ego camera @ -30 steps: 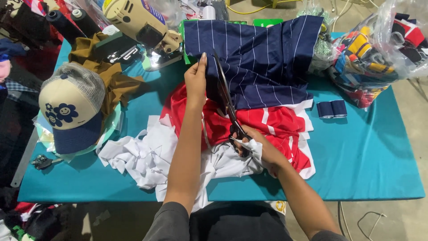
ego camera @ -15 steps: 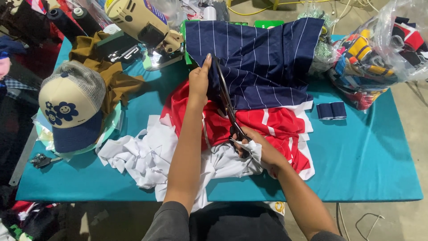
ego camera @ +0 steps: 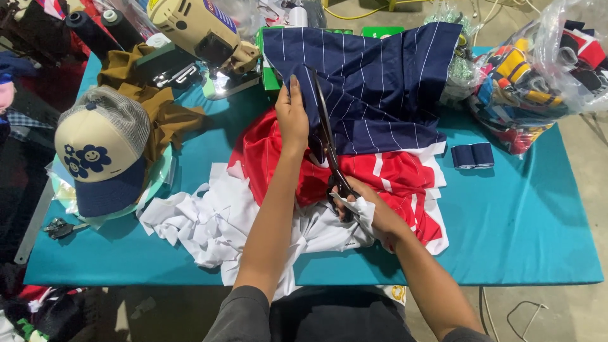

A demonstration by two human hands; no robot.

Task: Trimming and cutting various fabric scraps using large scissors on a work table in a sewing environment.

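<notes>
Right hand (ego camera: 370,212) closed in a full grip around the handles of long black scissors (ego camera: 329,145), a scrap of white cloth caught against the fingers. Blades parted in a narrow V, pointing away from the body, running up along the edge of the navy pinstriped fabric (ego camera: 373,88). Left hand (ego camera: 292,117) just left of the blades, fingers pinched shut on that same navy edge, holding it up beside the upper blade. Navy fabric spread across the far middle of the table (ego camera: 525,234), its lower border overlapping a red garment with white stripes (ego camera: 392,180). Beneath and to the left of the red piece, a crumpled heap of white cloth offcuts (ego camera: 202,225), reaching the near edge. Just right of the fabrics, two small navy folded bands (ego camera: 472,155) side by side on the teal surface. Far right corner, a clear plastic bag of coloured trims (ego camera: 538,69). Far left, a cream and navy cap with flower faces (ego camera: 98,155) on a stack of pale sheets, brown cloth (ego camera: 161,111) beside it. Behind that, the cream head of a sewing machine (ego camera: 196,28) with its lamp lit.
</notes>
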